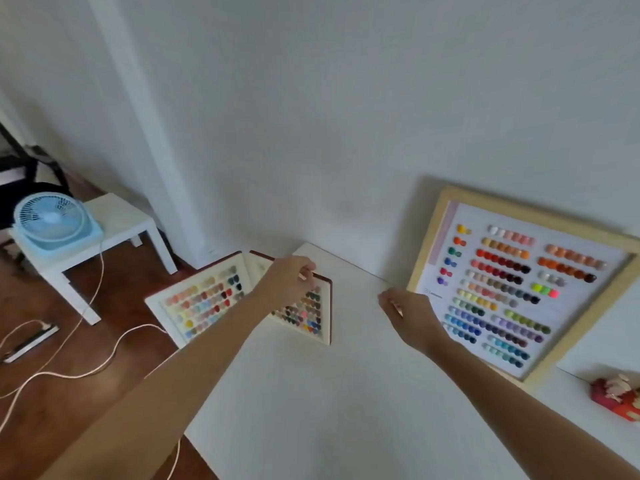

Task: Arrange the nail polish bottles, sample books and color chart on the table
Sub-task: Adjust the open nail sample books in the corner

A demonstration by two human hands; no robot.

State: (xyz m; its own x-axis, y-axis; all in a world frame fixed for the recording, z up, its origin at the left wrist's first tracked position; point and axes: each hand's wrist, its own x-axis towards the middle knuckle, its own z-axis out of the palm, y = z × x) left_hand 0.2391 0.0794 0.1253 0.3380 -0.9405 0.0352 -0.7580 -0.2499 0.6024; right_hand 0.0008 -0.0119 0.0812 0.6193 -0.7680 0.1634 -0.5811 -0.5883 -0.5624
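So progress-wise I'd say partway at best. The big framed color chart [512, 289] is already propped against the wall at the back right of the white worktop [329, 393], so that bit looks sorted. The sample book [242, 299] is lying open at the worktop's left corner, one swatch page hanging out past the edge over the floor, the other page on the surface, so it needs pulling in and squaring up. No nail polish bottles anywhere that I can make out; there's a small red thing [616, 396] at the far right edge, but it's too blurry to call. On the grip: the left hand [291, 282] has its fingers curled over the top edge of the book's right-hand page, pinching it near the dark red cover border. The right hand [408, 310] sits over the worktop just beside the chart's lower left corner, fingers curled in loosely; I can't tell if it's holding anything or touching the frame. Off to the left, a blue fan [52, 220] sits on a little white side table [117, 223].
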